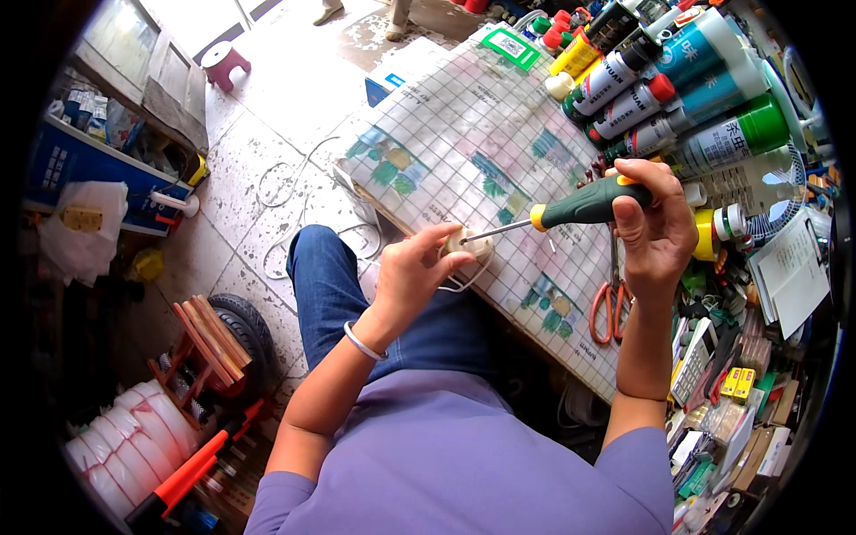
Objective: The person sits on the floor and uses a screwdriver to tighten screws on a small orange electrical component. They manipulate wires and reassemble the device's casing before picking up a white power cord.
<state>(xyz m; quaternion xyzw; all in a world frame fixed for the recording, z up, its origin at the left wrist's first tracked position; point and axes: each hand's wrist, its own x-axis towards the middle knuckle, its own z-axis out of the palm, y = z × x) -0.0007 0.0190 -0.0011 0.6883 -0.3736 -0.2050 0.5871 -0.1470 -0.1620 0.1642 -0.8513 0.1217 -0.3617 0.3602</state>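
Observation:
My left hand (pixel 412 275) pinches a small cream-white round electrical fitting (pixel 479 249) near the table's edge, and a thin white cord (pixel 463 286) curves beneath it. Its exact kind is partly hidden by my fingers. In my right hand (pixel 660 234) is a screwdriver (pixel 581 205) with a dark green and yellow handle, gripped at the handle's end. The steel shaft slants down to the left, and its tip meets the fitting. Red-handled pliers (pixel 609 312) lie on the table beside my right forearm.
A checked, patterned cover lies over the table (pixel 428 111). Spray cans (pixel 624 111) crowd its far right, with small boxes and a notepad (pixel 794 267) along the right. White cable (pixel 294 192) loops over the floor. A stool (pixel 225 64), wheel and plastic rolls stand left.

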